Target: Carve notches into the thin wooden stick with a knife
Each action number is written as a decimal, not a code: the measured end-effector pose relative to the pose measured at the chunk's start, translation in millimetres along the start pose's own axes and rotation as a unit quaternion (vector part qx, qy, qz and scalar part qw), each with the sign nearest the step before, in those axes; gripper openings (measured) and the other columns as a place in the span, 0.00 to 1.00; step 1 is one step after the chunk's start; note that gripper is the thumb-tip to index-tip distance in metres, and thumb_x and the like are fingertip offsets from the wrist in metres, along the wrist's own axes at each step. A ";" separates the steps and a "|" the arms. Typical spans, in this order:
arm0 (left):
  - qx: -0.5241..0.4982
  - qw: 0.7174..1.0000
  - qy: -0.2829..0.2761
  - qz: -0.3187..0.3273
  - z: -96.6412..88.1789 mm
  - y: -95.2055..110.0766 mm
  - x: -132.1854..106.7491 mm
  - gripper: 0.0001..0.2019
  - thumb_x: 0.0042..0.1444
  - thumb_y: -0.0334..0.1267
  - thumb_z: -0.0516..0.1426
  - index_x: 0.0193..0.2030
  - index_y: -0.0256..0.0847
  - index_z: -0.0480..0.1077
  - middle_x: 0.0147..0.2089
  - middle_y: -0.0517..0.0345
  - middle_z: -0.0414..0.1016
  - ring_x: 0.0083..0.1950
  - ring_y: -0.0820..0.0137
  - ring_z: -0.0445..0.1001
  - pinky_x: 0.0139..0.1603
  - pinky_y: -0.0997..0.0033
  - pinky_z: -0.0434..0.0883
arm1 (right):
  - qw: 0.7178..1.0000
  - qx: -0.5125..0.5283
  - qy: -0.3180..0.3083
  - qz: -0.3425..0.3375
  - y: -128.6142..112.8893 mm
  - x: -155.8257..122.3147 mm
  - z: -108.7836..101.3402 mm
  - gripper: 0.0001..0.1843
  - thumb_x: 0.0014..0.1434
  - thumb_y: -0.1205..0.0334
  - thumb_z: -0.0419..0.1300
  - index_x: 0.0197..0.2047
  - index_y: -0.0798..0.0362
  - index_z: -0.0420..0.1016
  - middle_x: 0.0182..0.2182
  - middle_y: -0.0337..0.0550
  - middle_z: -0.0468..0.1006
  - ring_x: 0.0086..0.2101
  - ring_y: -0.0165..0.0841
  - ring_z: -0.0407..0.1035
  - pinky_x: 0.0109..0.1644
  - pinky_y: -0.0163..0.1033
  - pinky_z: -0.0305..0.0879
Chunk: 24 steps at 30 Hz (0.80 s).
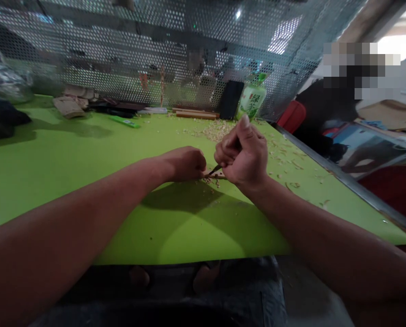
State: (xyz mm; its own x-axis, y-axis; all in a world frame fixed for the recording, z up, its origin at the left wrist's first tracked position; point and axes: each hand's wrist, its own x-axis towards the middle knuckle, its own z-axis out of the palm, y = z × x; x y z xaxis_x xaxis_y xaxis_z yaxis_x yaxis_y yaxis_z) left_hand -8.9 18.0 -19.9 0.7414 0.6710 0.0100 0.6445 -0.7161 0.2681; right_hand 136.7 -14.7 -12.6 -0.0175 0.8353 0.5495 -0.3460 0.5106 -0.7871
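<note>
Two bare hands meet over a green tabletop point(175, 236), working at a thin strip point(224, 177) that lies low across the gap between them, close to the table surface. The left hand point(187, 163) is curled down at the strip's left end, fingers folded in with no visible gap; how much of the strip lies inside that grip is hidden. The right hand point(245, 152) is closed in a fist, thumb uppermost, around a narrow dark tool point(216, 169), whose tip slants down to the strip just beside the left fingers; the handle is concealed by the palm. Small dark chips point(218, 184) lie scattered about the point of contact, and paler shavings point(216, 130) are heaped beyond the hands, near a bottle point(252, 97). Judged by its slenderness and brown colour, the strip is probably wood: light, fairly stiff along its length, dry rather than slippery, yet liable to snap or split under sideways pressure. It is best held flat against the table, gripped close behind the worked spot for support, with the fingertips clear of the tool's line of travel.
</note>
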 end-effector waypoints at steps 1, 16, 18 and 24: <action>0.003 1.000 -0.003 -0.005 -0.3 0.4 0.0 0.08 0.50 0.36 0.54 0.22 0.38 0.69 0.21 0.61 0.65 0.25 0.75 0.55 0.31 0.69 0.53 | 1.000 0.000 0.003 0.000 -0.4 0.1 0.2 0.28 0.60 0.40 0.58 0.18 0.49 0.58 0.12 0.28 0.45 0.11 0.22 0.42 0.13 0.32 0.42; 0.008 1.000 -0.001 0.006 -0.8 1.5 -0.2 0.08 0.50 0.35 0.54 0.23 0.37 0.70 0.21 0.62 0.64 0.24 0.76 0.54 0.29 0.69 0.53 | 1.000 0.007 -0.016 -0.011 -1.1 0.5 -2.1 0.26 0.61 0.41 0.57 0.20 0.49 0.61 0.12 0.28 0.47 0.12 0.22 0.42 0.14 0.33 0.43; 0.010 1.000 -0.001 0.003 -0.1 0.6 0.2 0.08 0.50 0.36 0.54 0.23 0.38 0.70 0.22 0.61 0.65 0.25 0.75 0.54 0.30 0.69 0.53 | 1.000 0.010 -0.020 -0.008 -0.6 0.7 -2.6 0.26 0.61 0.41 0.56 0.20 0.49 0.60 0.12 0.28 0.46 0.11 0.22 0.42 0.14 0.33 0.43; 0.008 1.000 0.002 0.004 -0.8 0.8 -0.1 0.08 0.49 0.35 0.54 0.21 0.38 0.66 0.20 0.63 0.61 0.24 0.77 0.53 0.29 0.70 0.53 | 1.000 -0.002 -0.019 0.002 -1.3 0.0 -1.5 0.27 0.62 0.40 0.56 0.20 0.49 0.60 0.12 0.27 0.45 0.11 0.22 0.41 0.14 0.33 0.42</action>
State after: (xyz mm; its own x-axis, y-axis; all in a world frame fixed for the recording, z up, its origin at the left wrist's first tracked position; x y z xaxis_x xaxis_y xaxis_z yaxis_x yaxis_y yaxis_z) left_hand -8.6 17.5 -18.9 0.7457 0.6661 0.0154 0.6418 -0.7243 0.2519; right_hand 138.5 -15.0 -12.0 -0.0538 0.8289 0.5568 -0.3421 0.5086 -0.7901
